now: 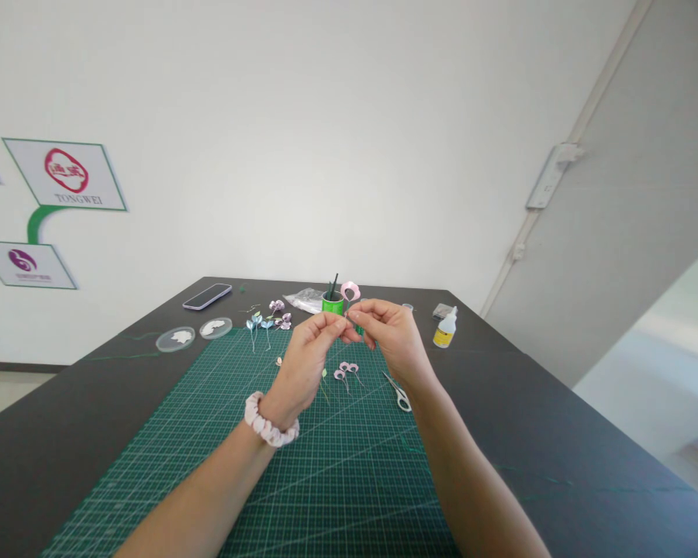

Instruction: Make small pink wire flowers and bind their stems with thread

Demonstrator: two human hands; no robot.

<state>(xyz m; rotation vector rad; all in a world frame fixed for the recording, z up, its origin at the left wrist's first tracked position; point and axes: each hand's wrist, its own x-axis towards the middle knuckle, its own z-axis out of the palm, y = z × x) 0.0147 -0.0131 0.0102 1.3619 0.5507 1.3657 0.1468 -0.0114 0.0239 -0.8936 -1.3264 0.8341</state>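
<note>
Nearest the viewer, a green gridded cutting mat (337, 473) lies on a dark table (535, 418), both forearms extended above it; a pale scrunchie (266, 430) encircles the left wrist. Scissors (396, 390) with white handles lie beside the right forearm. Further in, 3 small pink flowers (340, 374) on thin stems lie grouped on the mat, with a green leaf (324, 373) to their left. Above these, the left hand (305, 356) and right hand (394, 333) meet at the fingertips. Right grip: closed in a pinch on the stem of a pink flower (351, 285), which stands upright above the fingers. Left grip: thumb and forefinger together; whether it has hold of the stem cannot be determined. To the left are blue flowers (257, 320), purple flowers (277, 306) and 2 clear dishes (164, 342) containing white pieces; to the right, a glue bottle (444, 333) stands upright. Behind the hands stands a green can (332, 304) containing dark rods, a clear plastic bag (303, 301) beside it. A phone (208, 297) lies at far left, before a white wall (326, 155).
</note>
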